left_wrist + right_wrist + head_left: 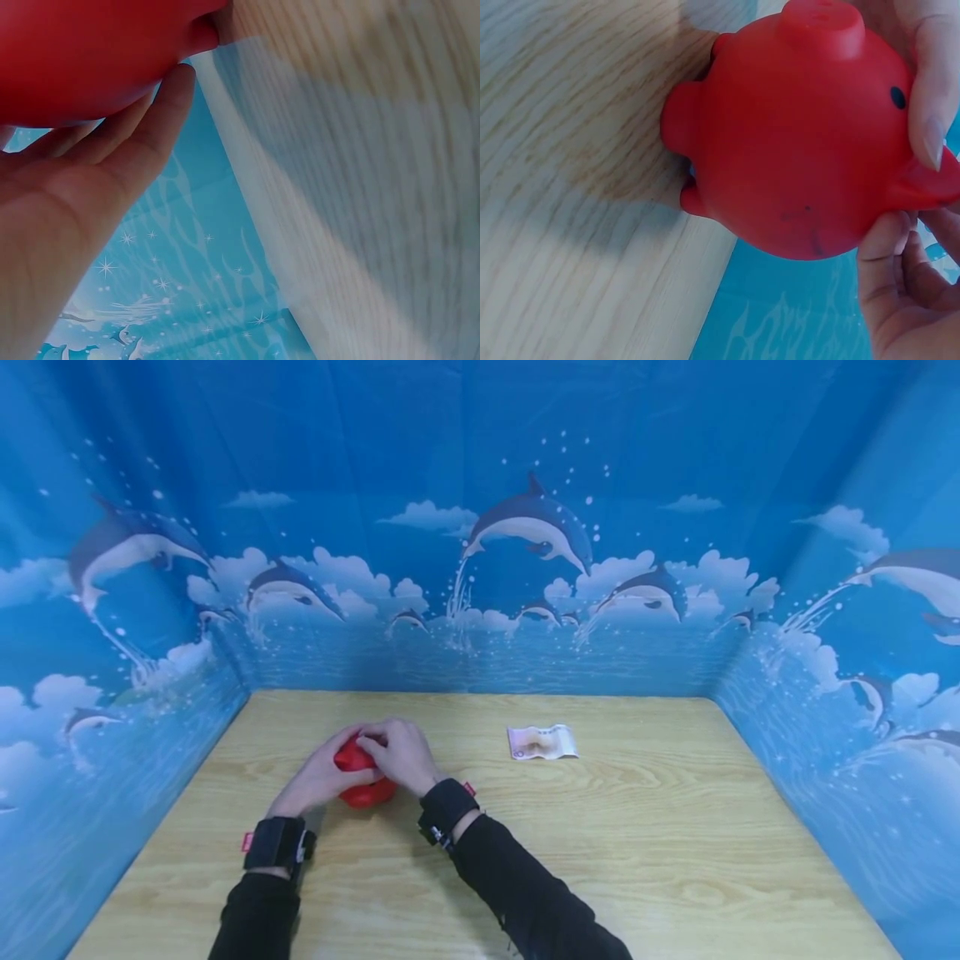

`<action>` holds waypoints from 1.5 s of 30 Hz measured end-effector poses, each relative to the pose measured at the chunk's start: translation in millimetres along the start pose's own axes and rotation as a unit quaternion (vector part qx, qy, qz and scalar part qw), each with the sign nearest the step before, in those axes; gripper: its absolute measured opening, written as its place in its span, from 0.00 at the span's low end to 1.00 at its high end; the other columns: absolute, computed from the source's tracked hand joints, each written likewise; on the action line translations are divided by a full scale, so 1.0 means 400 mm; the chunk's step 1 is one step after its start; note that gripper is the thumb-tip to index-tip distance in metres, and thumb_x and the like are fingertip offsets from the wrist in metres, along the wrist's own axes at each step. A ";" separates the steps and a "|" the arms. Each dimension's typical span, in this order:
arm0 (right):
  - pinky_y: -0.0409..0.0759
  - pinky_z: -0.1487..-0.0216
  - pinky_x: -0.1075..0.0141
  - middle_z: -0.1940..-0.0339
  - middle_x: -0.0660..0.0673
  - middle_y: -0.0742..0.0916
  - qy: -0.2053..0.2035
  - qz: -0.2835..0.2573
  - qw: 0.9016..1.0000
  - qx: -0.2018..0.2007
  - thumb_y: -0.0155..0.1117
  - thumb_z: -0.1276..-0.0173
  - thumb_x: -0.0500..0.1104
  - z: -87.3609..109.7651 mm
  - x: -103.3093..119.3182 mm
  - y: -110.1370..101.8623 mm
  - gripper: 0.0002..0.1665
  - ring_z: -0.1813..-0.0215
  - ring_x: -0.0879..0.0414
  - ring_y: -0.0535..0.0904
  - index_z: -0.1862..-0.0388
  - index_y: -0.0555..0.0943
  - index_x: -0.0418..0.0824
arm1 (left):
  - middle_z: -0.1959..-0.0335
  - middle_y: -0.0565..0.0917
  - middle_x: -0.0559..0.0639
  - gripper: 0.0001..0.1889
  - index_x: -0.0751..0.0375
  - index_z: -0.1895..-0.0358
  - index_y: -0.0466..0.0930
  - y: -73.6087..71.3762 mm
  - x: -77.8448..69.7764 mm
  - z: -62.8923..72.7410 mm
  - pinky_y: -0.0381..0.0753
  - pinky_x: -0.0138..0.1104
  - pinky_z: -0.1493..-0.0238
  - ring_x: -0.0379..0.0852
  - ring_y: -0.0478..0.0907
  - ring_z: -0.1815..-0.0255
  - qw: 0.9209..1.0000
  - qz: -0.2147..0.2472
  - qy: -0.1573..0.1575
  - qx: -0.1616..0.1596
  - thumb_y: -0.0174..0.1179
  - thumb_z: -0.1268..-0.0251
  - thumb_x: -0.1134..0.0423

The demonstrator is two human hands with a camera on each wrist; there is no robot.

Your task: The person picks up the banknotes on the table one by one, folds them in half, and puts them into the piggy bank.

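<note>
A red piggy bank (pixel 780 142) with a round body, a snout and a black eye is held at the left of the table. My left hand (pixel 326 777) grips it from the left; its thumb (pixel 932 90) lies over the pig's side near an ear. In the left wrist view, the left fingers (pixel 150 135) curve beneath the red body. My right hand (pixel 405 756) reaches over the top, with thumb and fingers bent together against the pig beside the ear (pixel 930 184). What lies between the right fingertips is hidden.
A creased banknote (pixel 542 742) lies flat on the wooden table (pixel 637 843), right of the hands and towards the back. A blue dolphin-print curtain (pixel 360 468) encloses the table at the back and both sides. Black bands (pixel 446 810) circle both wrists.
</note>
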State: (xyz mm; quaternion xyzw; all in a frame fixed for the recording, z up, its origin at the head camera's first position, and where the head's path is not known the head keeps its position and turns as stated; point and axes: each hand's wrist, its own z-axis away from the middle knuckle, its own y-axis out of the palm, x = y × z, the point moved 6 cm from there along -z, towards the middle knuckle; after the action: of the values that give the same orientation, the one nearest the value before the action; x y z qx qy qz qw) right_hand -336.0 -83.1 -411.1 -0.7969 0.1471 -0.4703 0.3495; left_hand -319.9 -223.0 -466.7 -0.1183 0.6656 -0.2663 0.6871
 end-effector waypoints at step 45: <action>0.77 0.59 0.77 0.53 0.52 0.90 0.039 0.007 0.999 -0.028 0.64 0.30 0.46 0.005 -0.005 0.010 0.12 0.51 0.61 0.83 0.51 0.88 0.48 | 0.29 0.66 0.54 0.49 0.43 0.23 0.54 0.003 0.006 -0.004 0.75 0.53 0.38 0.59 0.66 0.34 1.000 0.011 0.008 0.002 0.71 0.47 0.44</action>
State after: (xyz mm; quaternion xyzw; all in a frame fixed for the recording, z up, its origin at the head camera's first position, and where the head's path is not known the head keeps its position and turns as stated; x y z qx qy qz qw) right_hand -335.1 -84.0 -415.9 -0.7863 0.1798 -0.4942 0.3241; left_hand -321.3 -223.2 -469.5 -0.1074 0.6720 -0.2613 0.6846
